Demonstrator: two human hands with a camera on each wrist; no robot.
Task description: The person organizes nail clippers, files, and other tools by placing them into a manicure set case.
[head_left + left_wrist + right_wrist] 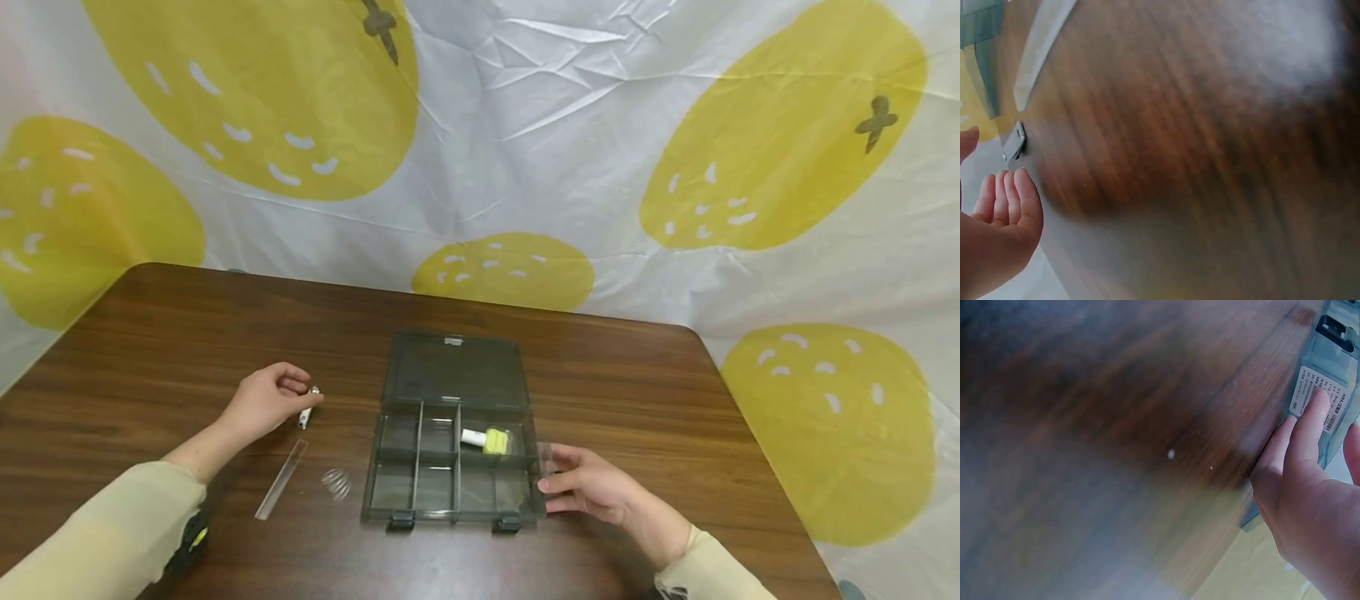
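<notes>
A silver nail clipper (304,417) lies on the table at the left, with my left hand (268,400) right over it. In the left wrist view, thumb and fingers are spread apart and the clipper (1016,142) shows just past the fingertips. My right hand (592,486) rests against the right side of a dark see-through compartment box (437,457), whose lid (456,373) is laid back. Its fingers touch the side wall near a white printed label (1317,399). A yellow nail polish bottle (495,441) with a white cap lies in a rear right compartment.
Between my left hand and the box lie a clear flat strip (281,481) and a thin wire-like coil (337,483). Two black latches (401,521) stick out from the box's front. A lemon-print cloth (502,268) hangs behind the wooden table (615,383).
</notes>
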